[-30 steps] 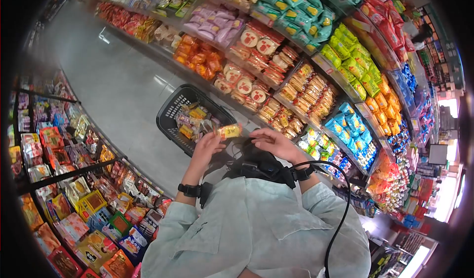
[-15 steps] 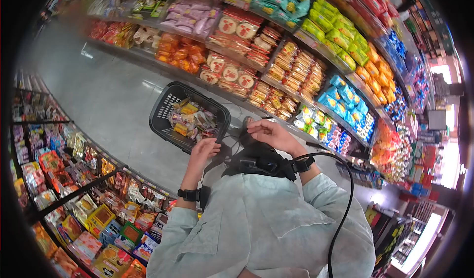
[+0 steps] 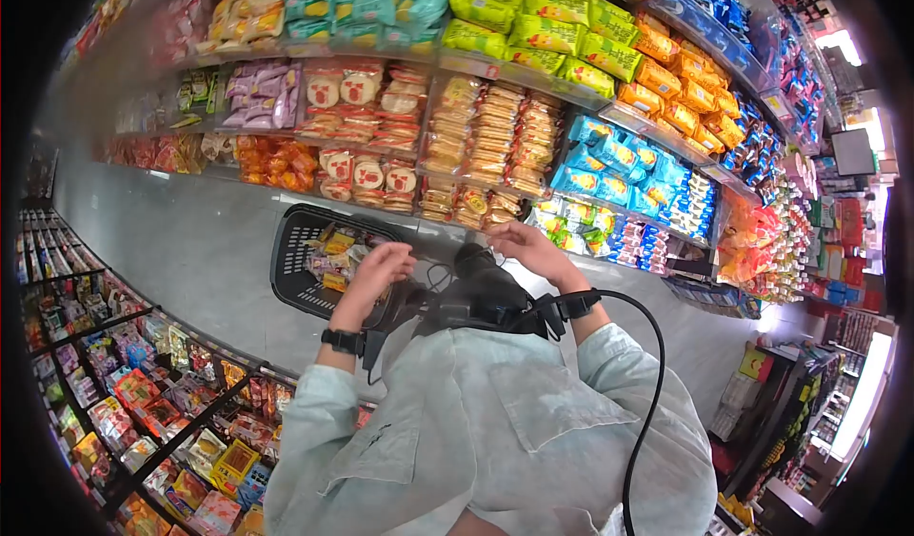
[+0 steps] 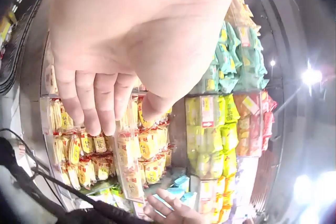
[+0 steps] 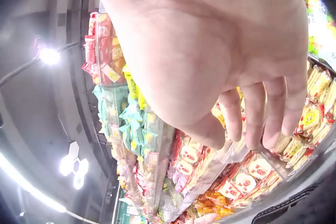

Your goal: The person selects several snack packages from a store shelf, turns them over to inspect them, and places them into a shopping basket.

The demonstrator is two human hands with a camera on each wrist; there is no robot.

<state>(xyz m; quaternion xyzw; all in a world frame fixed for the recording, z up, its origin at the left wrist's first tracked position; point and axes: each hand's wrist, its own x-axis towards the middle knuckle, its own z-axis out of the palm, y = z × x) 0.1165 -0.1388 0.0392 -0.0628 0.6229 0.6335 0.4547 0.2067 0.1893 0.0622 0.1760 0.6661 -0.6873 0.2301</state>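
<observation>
In the head view the left hand is held over the right edge of a black basket on the floor, with small snack packets inside. Nothing is in its fingers, which hang relaxed in the left wrist view, where the hand faces the shelves. The right hand is a short way to the right, in front of the lowest shelf bins. In the right wrist view this hand is empty too, fingers loosely extended. The two hands are apart.
Tiered shelves hold green packets, blue packets and round biscuit packs. Grey floor runs between them and snack bins at the lower left. A black cable hangs by the right arm.
The small yellow packet held by the left hand a second ago is gone from it. The view has turned, so the shelves now run more level, and the basket appears lower and further left.
</observation>
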